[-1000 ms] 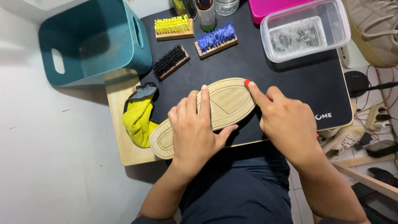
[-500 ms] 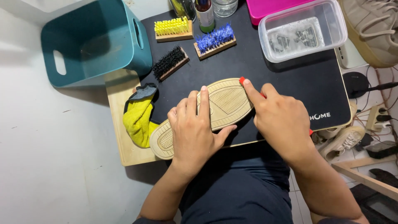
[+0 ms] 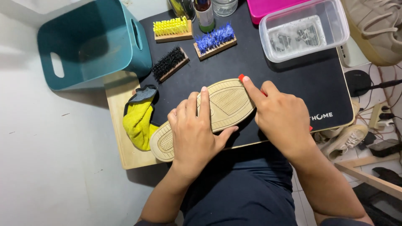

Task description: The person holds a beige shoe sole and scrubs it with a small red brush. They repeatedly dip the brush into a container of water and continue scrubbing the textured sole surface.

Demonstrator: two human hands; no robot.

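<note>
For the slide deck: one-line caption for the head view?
Left hand pins a tan shoe sole; right hand works its edge with a red tool.

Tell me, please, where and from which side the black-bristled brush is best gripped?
Grip the black-bristled brush by the long edges of its wooden block, probably coming from above and pinching across its narrow width. It lies tilted with bristles facing the teal basket, so the wooden side nearer the black mat centre looks freest.

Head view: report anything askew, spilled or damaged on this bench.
Nothing spilled or damaged shows. Only the yellow cloth looks untidy: it lies crumpled, off the black mat. The left hand presses on the tan shoe sole; the right hand holds a red tool.
</note>
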